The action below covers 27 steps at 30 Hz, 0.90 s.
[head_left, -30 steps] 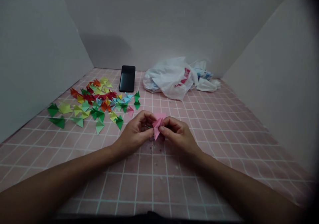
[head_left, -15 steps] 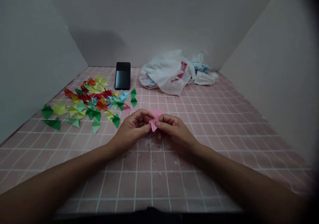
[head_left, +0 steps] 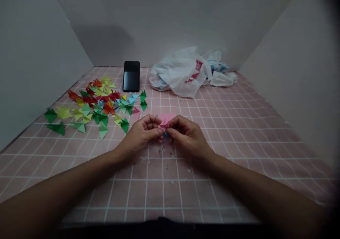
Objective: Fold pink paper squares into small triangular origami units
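Between my two hands is a small folded piece of pink origami paper (head_left: pixel 164 123), partly covered by my fingers. My left hand (head_left: pixel 147 129) pinches its left side between thumb and fingers. On the right side, the thumb and forefinger of my right hand (head_left: pixel 184 132) are closed on the same paper. Behind and below it lies a stack of coloured paper sheets (head_left: pixel 170 116), pink on top, mostly hidden by my hands. To the left, many folded paper cranes (head_left: pixel 99 117) in green, yellow, red, orange and blue are spread out, with a pink one (head_left: pixel 136 112) nearest my left hand.
A black phone (head_left: pixel 131 76) lies behind the cranes. Crumpled white plastic bags (head_left: pixel 180 72) rest against the back wall. Tiny scraps (head_left: pixel 166 167) dot the pink checked tablecloth (head_left: pixel 239 132) in front of my hands. Pale walls stand at left, right and back.
The pink paper has been turned in my fingers and sits slightly higher, with its pointed lower end no longer showing. My right fingers have curled in more. The view has tilted slightly.
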{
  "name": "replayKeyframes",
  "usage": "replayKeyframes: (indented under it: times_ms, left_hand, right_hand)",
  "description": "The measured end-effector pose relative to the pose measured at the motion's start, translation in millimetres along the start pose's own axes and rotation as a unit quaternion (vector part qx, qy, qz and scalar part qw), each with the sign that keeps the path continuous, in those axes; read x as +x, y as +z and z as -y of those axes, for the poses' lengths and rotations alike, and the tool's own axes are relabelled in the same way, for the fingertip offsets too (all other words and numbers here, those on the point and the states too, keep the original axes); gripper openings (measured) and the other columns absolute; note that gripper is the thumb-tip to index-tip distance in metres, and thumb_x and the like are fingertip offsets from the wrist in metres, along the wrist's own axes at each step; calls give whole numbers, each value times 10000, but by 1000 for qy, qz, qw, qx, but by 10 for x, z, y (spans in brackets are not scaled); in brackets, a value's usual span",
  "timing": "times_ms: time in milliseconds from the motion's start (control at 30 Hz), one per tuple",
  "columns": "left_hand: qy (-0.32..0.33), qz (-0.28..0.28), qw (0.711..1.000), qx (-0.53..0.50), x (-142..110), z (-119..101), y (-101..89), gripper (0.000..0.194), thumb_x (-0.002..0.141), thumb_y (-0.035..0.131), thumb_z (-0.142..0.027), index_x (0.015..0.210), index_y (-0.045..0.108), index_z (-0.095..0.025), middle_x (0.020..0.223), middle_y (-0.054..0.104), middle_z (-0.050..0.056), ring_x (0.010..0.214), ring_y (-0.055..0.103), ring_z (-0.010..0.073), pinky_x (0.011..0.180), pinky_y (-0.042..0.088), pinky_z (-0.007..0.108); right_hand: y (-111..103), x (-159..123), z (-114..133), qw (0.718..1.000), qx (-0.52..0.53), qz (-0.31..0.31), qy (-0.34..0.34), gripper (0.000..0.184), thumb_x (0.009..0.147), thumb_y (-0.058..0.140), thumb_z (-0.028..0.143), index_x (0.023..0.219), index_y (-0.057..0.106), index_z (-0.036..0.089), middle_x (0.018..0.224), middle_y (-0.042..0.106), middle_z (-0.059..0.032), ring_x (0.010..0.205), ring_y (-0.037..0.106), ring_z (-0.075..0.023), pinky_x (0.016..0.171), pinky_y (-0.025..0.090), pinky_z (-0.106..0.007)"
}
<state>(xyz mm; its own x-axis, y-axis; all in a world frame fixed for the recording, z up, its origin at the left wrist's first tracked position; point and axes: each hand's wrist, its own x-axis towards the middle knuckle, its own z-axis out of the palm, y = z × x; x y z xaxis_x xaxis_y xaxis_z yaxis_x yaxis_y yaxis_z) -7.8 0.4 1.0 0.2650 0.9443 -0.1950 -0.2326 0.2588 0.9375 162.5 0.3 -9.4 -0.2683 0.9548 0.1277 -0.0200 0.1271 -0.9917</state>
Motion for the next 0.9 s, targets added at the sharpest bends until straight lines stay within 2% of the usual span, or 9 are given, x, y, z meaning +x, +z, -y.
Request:
replayKeyframes:
  times_ms: [200,367,467,567,667,767,833,900]
  left_hand:
    - [11,14,1000,-14,6,12,-24,365,713,782,-163,1008,571,-203,715,633,-53,593,615,87,591,491,214]
    - [0,16,999,-38,-4,13,-13,374,699,781,-166,995,553,-195,738,650,-41,599,629,93,620,511,228]
    - [1,21,998,-57,-6,15,-9,360,708,772,-168,999,562,-196,759,662,-30,614,641,102,635,526,243]
    - [9,19,998,-52,-11,9,-11,323,733,748,-185,1009,579,-198,772,663,-23,647,648,115,653,549,262]
    - [33,14,999,-10,-19,-2,-18,263,797,715,-258,1018,586,-196,779,664,-11,669,648,126,652,556,270]
    - [61,11,997,39,-21,-6,-24,286,800,737,-285,1020,577,-196,778,657,-19,664,642,117,628,538,241]
    - [71,7,996,52,-19,-9,-23,315,772,759,-262,1010,564,-194,793,657,-21,670,639,112,627,532,232]
    - [82,-4,995,63,-18,-16,-17,317,758,754,-236,999,553,-192,798,653,-21,680,636,110,629,526,228]
  right_hand:
    - [13,18,-4,998,57,10,-18,89,795,703,221,828,622,207,787,608,16,663,555,-111,593,470,-257]
    - [10,23,18,997,69,19,-23,69,767,691,187,776,631,218,784,624,17,658,573,-116,619,500,-275]
    - [-14,25,12,998,37,21,-50,69,779,664,169,779,634,231,792,631,15,672,580,-129,629,508,-290]
    - [-54,24,-18,993,-53,16,-102,112,795,627,122,804,638,233,802,632,5,721,587,-147,662,490,-305]
    - [-79,15,-44,973,-157,4,-171,159,817,586,74,815,630,227,782,621,2,733,578,-155,689,459,-318]
    - [-75,1,-43,953,-207,12,-219,183,840,549,54,812,618,222,787,619,-7,750,581,-162,705,451,-325]
    - [-60,-8,-25,953,-209,20,-218,165,857,554,74,823,618,222,803,624,-12,765,583,-165,713,455,-326]
    - [-42,-13,1,972,-154,18,-177,97,874,583,133,858,610,225,820,620,-8,752,583,-158,693,466,-317]
